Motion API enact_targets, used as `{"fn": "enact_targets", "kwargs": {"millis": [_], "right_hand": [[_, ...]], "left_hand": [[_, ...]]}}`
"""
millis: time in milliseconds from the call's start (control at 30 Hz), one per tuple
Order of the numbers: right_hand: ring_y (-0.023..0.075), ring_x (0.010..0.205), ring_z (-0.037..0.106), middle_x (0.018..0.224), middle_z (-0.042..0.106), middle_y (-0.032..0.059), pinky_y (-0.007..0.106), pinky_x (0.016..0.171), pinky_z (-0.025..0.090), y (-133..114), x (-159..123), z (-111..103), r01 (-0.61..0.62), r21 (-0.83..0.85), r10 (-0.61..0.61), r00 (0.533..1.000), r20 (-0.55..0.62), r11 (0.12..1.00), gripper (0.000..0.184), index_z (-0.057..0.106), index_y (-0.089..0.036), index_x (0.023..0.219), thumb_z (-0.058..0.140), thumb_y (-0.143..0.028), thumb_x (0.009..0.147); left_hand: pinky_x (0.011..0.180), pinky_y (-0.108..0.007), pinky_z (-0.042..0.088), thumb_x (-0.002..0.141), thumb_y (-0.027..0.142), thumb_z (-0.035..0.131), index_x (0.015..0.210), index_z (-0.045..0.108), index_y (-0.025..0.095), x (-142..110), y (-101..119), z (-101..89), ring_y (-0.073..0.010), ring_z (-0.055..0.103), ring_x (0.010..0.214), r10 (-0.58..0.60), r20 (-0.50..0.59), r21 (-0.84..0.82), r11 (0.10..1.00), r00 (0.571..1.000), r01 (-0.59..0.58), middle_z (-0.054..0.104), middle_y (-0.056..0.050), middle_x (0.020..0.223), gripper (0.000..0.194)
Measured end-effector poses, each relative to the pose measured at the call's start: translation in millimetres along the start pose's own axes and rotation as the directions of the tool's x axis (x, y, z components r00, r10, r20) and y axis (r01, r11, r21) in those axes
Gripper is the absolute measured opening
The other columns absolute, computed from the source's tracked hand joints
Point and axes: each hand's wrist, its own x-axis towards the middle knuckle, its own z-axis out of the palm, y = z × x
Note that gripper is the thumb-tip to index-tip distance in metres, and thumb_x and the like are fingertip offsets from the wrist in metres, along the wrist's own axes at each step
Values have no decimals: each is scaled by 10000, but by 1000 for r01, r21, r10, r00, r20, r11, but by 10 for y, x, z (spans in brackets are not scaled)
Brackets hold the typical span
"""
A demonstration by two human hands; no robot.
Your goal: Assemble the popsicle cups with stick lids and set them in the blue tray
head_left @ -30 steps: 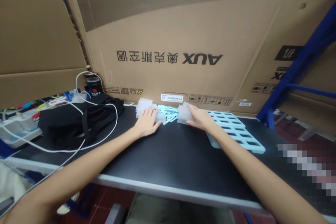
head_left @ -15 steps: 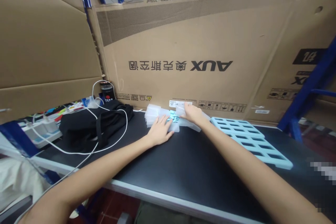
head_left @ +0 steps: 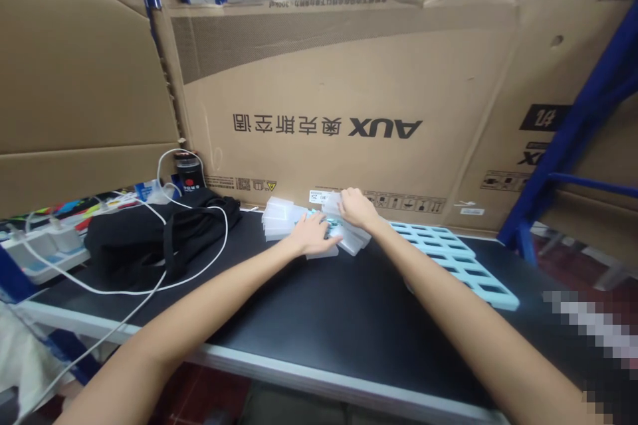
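Observation:
Several translucent plastic pieces (head_left: 276,220), flat and rectangular, lie fanned out at the back of the black tabletop (head_left: 343,325). My left hand (head_left: 310,234) rests on the middle of them with its fingers spread, partly covering some small light-blue pieces (head_left: 333,226). To its right, my right hand (head_left: 359,208) has its fingers curled around the upper edge of a translucent plastic piece (head_left: 331,203), tilted up against the cardboard. More of the clear pieces (head_left: 351,240) fan out below that hand. Exactly how many it grips is hidden.
A light-blue slotted tray (head_left: 471,265) lies to the right, partly behind my right forearm. On the left are a black cloth bag (head_left: 129,232), a white cable (head_left: 226,226), a dark jar (head_left: 189,172) and a power strip (head_left: 54,259). A large cardboard sheet (head_left: 319,73) stands behind.
My right hand has lifted a plastic piece slightly and curled tighter over it. My left hand stays spread on the pile. The whole view has shifted a little to the right.

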Motion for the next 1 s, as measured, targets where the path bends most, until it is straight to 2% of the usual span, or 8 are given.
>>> {"fn": "enact_targets", "kwargs": {"millis": [67,133,233,300,400,500,733,1000], "right_hand": [[310,1183,470,1193,573,201,391,968,392,28,-184,-101,13,14,-11,994,-108,1000,323,514,-136,1119,309,-341,976],[299,1087,528,1115,606,177,379,903,414,22,-423,-180,-7,78,22,983,-181,997,311,490,-157,1109,306,-366,972],[256,862,596,970,638,105,339,751,438,-91,-813,-228,14,217,13,992,-125,976,275,440,-200,1123,387,-384,926],[233,793,596,929,639,74,324,705,435,-239,-1024,-210,140,264,-130,990,-56,954,253,433,-216,1095,454,-337,874],[232,857,598,977,639,80,330,726,438,-500,-1173,-141,351,253,-365,931,9,902,215,449,-217,1033,486,-245,823],[244,959,591,1061,632,94,338,747,443,-669,-1154,-70,447,209,-467,883,54,870,215,463,-218,1031,503,-215,820],[244,1011,591,1078,626,84,327,755,445,-548,-1112,14,329,96,-335,940,63,940,191,476,-208,1024,528,-211,840],[251,965,606,1071,618,91,326,744,448,-490,-1156,-5,257,45,-259,963,67,965,196,489,-203,1020,549,-230,835]], "left_hand": [[1097,-492,329,965,549,252,1131,663,226,126,-86,-92,-271,450,1333,36,27,-18,999,999,-36,531,-76,1421,548],[1031,-408,406,959,370,317,1079,674,233,236,-200,-175,-230,549,1218,-2,17,7,1000,1000,2,632,-48,1289,401],[1016,-409,408,859,242,460,1128,641,179,349,-369,-231,-267,572,1166,-78,-19,58,995,997,79,658,-106,1216,331],[998,-418,421,811,231,526,1153,625,165,396,-458,-213,-289,575,1153,-117,-13,88,989,993,118,647,-130,1228,363],[928,-386,471,804,272,567,1123,651,199,451,-549,-142,-271,621,1073,-157,47,110,982,986,152,675,-115,1181,338],[867,-360,497,830,300,546,1091,678,227,505,-591,-89,-253,655,999,-177,93,116,979,980,166,705,-103,1107,302],[807,-308,504,801,273,575,976,726,241,611,-564,-130,-239,681,931,-184,101,121,978,978,171,721,-88,1009,233],[798,-319,479,855,182,511,931,689,205,554,-624,-324,-257,669,962,-133,0,171,977,991,131,711,-115,1007,195]]}}
